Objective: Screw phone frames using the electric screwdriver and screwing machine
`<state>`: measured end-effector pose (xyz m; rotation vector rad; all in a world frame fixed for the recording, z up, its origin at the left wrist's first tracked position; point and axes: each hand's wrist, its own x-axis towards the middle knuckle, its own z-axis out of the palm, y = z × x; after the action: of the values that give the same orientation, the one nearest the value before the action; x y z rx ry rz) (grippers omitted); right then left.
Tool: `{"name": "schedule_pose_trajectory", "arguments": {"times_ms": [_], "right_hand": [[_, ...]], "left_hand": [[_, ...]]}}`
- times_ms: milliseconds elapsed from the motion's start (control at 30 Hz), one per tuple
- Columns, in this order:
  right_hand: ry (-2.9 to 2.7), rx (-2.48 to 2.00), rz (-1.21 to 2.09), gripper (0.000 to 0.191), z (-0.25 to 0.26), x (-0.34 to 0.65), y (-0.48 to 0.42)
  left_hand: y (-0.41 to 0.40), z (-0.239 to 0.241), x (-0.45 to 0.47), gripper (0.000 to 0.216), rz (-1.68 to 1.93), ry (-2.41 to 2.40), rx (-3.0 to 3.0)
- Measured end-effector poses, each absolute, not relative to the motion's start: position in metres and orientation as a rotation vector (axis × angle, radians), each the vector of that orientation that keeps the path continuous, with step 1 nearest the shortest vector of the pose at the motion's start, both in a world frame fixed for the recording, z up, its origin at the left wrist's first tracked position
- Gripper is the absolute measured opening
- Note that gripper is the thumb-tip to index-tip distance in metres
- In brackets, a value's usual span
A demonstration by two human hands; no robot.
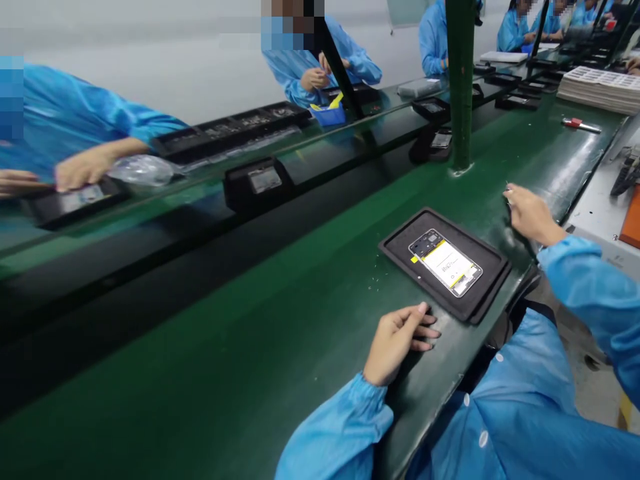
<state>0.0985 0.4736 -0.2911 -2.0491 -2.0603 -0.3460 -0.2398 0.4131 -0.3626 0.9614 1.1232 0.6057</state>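
Observation:
An opened smartphone [447, 263] lies in a black tray [400, 243], its white battery and dark inner parts facing up. A small yellow tab sticks out at its left side. Under this tray the edge of a second black one shows. Close to the tray's near left corner, my left hand [397, 337] rests on the green bench with its fingers apart and nothing in it. Beyond the tray on the right, my right hand [533, 213] is closed in a pinch above the bench; a thin, tiny thing shows at the fingertips, too small to name.
A green post [460, 87] rises from the green bench [280, 320]. Across it runs a dark channel with black trays [257, 183] holding phone parts. Co-workers in blue sit opposite, near a blue bin [330, 115]. A red-and-white pen [581, 125] and stacked sheets [600, 90] lie farther right.

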Motion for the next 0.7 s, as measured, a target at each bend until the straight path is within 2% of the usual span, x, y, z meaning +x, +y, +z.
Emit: {"name": "schedule_pose_trajectory", "arguments": {"times_ms": [133, 267, 300, 433, 600, 700], "right_hand": [[-2.215, -1.792, -0.106, 0.032, -0.307, 0.017, 0.430], [-2.405, -1.839, -0.008, 0.050, -0.312, -0.036, 0.412], [-2.433, -1.870, -0.013, 0.049, -0.311, -0.042, 0.411], [-2.519, -1.950, -0.015, 0.030, -0.304, -0.045, 0.416], [-2.461, -2.054, 0.028, 0.046, -0.293, -0.057, 0.420], [-2.443, -2.109, 0.066, 0.043, -0.288, -0.070, 0.420]], "left_hand": [[0.431, -0.355, -0.227, 0.039, 0.556, 1.179, 0.913], [0.438, -0.352, -0.217, 0.046, 0.523, 1.224, 0.932], [0.439, -0.352, -0.216, 0.048, 0.517, 1.218, 0.945], [0.439, -0.356, -0.214, 0.048, 0.504, 1.200, 0.975], [0.440, -0.357, -0.214, 0.044, 0.507, 1.193, 0.984], [0.440, -0.357, -0.214, 0.045, 0.503, 1.190, 1.004]]}}
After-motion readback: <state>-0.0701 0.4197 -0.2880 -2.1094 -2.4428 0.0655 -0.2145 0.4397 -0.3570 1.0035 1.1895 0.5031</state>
